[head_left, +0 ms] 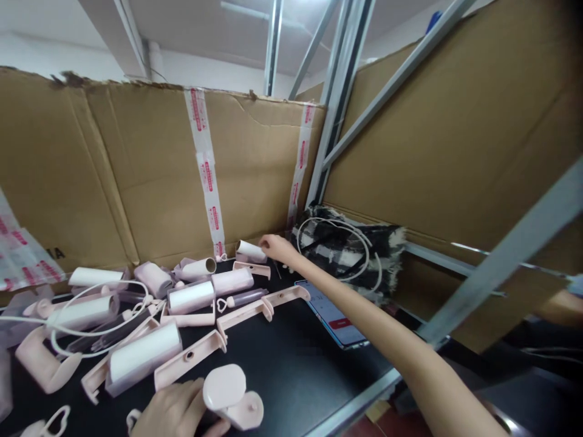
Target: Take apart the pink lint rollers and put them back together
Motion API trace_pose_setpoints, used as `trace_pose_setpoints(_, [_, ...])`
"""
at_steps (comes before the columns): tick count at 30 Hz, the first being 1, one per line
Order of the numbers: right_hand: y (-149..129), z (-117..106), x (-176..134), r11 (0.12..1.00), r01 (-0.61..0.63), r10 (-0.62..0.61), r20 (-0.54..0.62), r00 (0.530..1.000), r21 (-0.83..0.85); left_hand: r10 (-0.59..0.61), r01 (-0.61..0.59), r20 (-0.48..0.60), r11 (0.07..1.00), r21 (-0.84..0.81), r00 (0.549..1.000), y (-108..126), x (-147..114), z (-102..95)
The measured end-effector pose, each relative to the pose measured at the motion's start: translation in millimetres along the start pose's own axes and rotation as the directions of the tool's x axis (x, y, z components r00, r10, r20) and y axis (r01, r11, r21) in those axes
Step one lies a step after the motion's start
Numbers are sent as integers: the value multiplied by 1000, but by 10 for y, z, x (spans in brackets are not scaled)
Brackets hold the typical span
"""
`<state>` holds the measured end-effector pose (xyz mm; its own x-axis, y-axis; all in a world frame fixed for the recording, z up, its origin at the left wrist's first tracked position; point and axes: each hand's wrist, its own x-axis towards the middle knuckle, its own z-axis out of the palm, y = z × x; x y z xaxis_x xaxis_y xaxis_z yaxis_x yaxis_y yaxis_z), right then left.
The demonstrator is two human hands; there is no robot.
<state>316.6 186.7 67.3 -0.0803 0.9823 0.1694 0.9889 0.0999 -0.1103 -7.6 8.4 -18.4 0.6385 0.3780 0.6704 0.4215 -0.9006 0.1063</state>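
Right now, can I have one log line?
left hand: holding pink part | right hand: beside white roll | phone: on black surface

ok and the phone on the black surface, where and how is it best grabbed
Probably by its near end, coming low from the near left: the phone lies flat, screen up, with bare black surface on that side, while the right forearm crosses in front of its other side.

Pale pink plastic part (228,388): smooth, glossy, rounded flat end uppermost, second rounded lobe with small peg at lower right; held in left hand (168,413) above front of black worktop (291,382). White roll (250,250): lying on side, slightly tilted, at back of worktop, right end beside right hand (276,246); contact unclear.
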Motion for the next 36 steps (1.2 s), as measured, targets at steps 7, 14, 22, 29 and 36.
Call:
trace_pose_setpoints(7, [145,239,135,960,-201,215,55,975,-194,-352,369,112,873,-319,929,60,100,-278])
trace_pose_setpoints(14, [94,270,187,948,-293,310,156,938,-125,-567,437,138,433,-788,812,-59,177,-263])
trace_pose_setpoints(22, [-23,-166,-46,946,-233,252,-58,966,226,-380,456,307,411,-789,873,-12,229,-607])
trace_pose_setpoints(29, [-681,-566,-897,382,218,42,-252,967,898,-281,446,353,427,-787,892,18,253,-721])
trace_pose_setpoints(36, [-1308,-262,-1506,-160,181,-190,-211,959,970,-460,534,301,549,-643,835,65,186,-540])
